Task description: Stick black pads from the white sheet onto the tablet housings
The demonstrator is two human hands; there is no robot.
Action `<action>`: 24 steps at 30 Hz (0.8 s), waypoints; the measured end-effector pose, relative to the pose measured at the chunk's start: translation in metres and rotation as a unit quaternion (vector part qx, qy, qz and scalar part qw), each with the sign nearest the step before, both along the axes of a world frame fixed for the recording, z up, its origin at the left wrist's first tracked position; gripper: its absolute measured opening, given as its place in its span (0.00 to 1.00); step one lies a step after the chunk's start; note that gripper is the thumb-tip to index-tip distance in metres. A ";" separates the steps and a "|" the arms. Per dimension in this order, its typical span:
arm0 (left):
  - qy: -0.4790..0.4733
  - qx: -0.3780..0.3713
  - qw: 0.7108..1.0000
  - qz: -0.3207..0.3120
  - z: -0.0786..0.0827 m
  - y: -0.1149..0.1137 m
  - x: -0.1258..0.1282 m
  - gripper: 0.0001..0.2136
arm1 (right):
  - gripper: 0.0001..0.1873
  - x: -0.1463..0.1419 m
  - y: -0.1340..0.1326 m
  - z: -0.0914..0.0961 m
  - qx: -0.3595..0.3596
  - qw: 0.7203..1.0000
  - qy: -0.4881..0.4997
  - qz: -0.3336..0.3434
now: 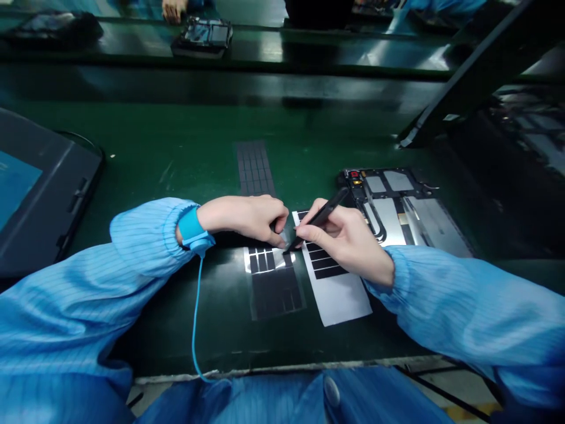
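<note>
My left hand (247, 218), with a blue wrist strap and cord, is closed in a pinch on the top of a clear backing sheet (273, 282) of dark rectangular stickers lying on the green bench. My right hand (346, 238) grips black tweezers (320, 217), whose tip meets the left fingertips at the sheet's upper edge. A white sheet (338, 288) with dark strips lies under the right hand. An opened tablet-like device (406, 209) with bare metal plates rests just right of the hands.
A dark tray (39, 188) sits at the left edge. Another dark sticker strip (255, 168) lies beyond the hands. A black slanted frame (477, 70) rises at the right. Across a far conveyor, another person's hand (174, 9) is beside a device (203, 35).
</note>
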State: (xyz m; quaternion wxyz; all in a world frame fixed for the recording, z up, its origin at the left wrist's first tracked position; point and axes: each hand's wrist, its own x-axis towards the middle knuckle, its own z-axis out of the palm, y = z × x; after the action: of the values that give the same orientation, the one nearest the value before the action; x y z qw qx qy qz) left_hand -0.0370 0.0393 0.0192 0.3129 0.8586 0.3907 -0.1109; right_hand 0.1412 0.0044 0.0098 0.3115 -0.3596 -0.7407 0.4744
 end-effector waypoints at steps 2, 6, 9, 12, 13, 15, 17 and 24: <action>0.001 0.005 1.000 -0.001 0.001 0.000 -0.003 0.12 | 0.08 0.007 0.003 0.015 0.017 0.998 0.039 -0.038; -0.025 0.000 1.000 0.002 0.008 -0.003 0.001 0.11 | 0.08 0.048 0.013 0.041 0.072 0.990 0.027 -0.115; -0.149 0.116 0.978 0.084 0.007 -0.015 0.025 0.09 | 0.11 0.082 0.017 0.035 0.031 0.995 -0.009 -0.095; -0.283 0.210 0.933 0.073 -0.005 -0.032 0.057 0.03 | 0.14 0.096 0.019 0.011 -0.017 0.998 -0.011 -0.063; -0.304 0.213 0.928 0.039 -0.011 -0.037 0.066 0.02 | 0.15 0.096 0.021 0.004 -0.028 0.997 -0.006 -0.067; -0.320 0.202 0.926 -0.018 -0.022 -0.043 0.077 0.05 | 0.15 0.094 0.024 -0.006 -0.044 0.995 0.004 -0.087; -0.320 0.192 0.927 -0.036 -0.030 -0.044 0.080 0.07 | 0.16 0.090 0.027 -0.011 -0.051 0.992 0.007 -0.114; -0.299 0.188 0.934 -0.048 -0.031 -0.044 0.076 0.06 | 0.15 0.086 0.026 -0.005 -0.047 0.983 -0.003 -0.175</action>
State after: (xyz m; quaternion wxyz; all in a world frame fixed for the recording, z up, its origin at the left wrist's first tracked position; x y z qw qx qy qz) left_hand 0.0385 -0.0048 -0.0113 0.2423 0.9131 0.2510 0.2110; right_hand 0.2271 0.0299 0.0044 0.3705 -0.4995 -0.6439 0.4456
